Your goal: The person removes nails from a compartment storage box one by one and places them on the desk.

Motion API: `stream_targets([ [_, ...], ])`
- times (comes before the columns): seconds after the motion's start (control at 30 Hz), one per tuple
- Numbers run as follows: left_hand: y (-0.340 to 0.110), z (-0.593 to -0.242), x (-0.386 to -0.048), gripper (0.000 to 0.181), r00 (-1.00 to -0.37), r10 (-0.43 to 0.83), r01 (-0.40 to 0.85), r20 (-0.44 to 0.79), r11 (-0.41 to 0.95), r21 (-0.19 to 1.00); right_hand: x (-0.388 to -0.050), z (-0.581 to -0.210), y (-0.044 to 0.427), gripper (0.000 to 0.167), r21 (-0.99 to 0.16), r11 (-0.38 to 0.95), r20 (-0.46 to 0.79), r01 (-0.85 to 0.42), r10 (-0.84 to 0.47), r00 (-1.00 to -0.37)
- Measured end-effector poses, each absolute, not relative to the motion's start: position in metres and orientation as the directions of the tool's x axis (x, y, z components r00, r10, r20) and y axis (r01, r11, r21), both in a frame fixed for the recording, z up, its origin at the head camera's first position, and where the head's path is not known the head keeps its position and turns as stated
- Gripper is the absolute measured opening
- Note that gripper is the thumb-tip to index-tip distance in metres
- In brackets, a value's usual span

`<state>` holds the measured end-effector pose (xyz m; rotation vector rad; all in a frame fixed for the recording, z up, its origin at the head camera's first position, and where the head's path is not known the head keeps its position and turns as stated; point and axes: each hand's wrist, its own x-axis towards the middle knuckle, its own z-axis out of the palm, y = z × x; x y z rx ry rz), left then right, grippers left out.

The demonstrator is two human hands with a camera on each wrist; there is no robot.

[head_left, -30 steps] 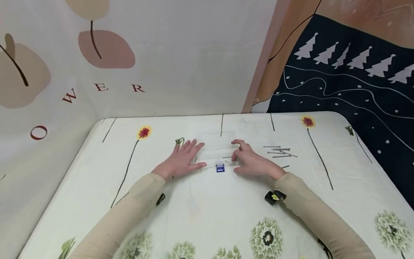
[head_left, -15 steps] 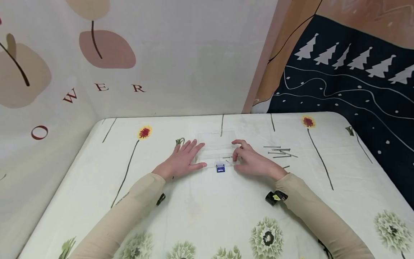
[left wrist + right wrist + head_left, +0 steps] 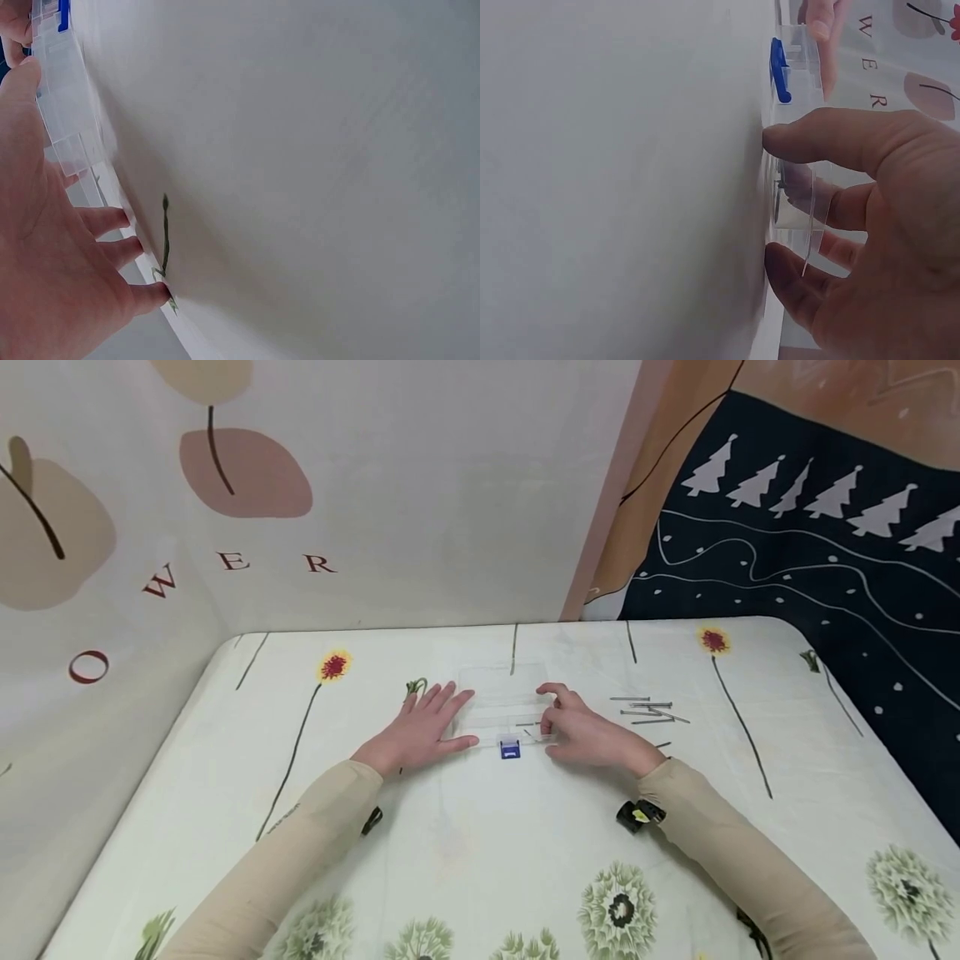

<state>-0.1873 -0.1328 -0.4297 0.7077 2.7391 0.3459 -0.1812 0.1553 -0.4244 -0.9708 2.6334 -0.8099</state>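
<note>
The person wears long, plain beige sleeves, the left sleeve [image 3: 288, 860] and right sleeve [image 3: 742, 860] alike, smooth down to the cuffs; a small black device [image 3: 372, 821] shows by the left wrist; a chunkier black device [image 3: 627, 817] with a yellow patch [image 3: 640, 816] sits by the right; left hand [image 3: 416, 735] and right hand [image 3: 591, 737] are bare.

Head view: thin grey metal nails [image 3: 528, 724] in clear rectangular plastic box [image 3: 487, 725] too small to count. Left wrist view: box cut off around 10-11 o'clock.
</note>
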Motion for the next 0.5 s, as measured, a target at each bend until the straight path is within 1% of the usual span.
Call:
stream_targets([
  [0.17, -0.1325, -0.4268, -0.1864, 0.081, -0.838, 0.504, 0.434, -0.212, 0.848, 0.304, -0.1803, -0.424, 0.1542, 0.01, -0.526, 0.636, -0.008, -0.565, -0.668, -0.744],
  [0.3, -0.1317, -0.4268, -0.1864, 0.081, -0.837, 0.505, 0.436, -0.21, 0.848, 0.302, -0.1798, -0.4246, 0.1543, 0.01, -0.501, 0.627, 0.021, -0.596, -0.68, -0.733],
  [0.37, -0.1318, -0.4273, -0.1867, 0.081, -0.837, 0.507, 0.438, -0.206, 0.847, 0.303, -0.1799, -0.4253, 0.1549, 0.011, -0.503, 0.617, 0.034, -0.605, -0.685, -0.728],
  [0.5, -0.1326, -0.4286, -0.1871, 0.081, -0.835, 0.51, 0.44, -0.206, 0.844, 0.306, -0.1809, -0.427, 0.1581, 0.011, -0.564, 0.586, 0.038, -0.582, -0.685, -0.727],
])
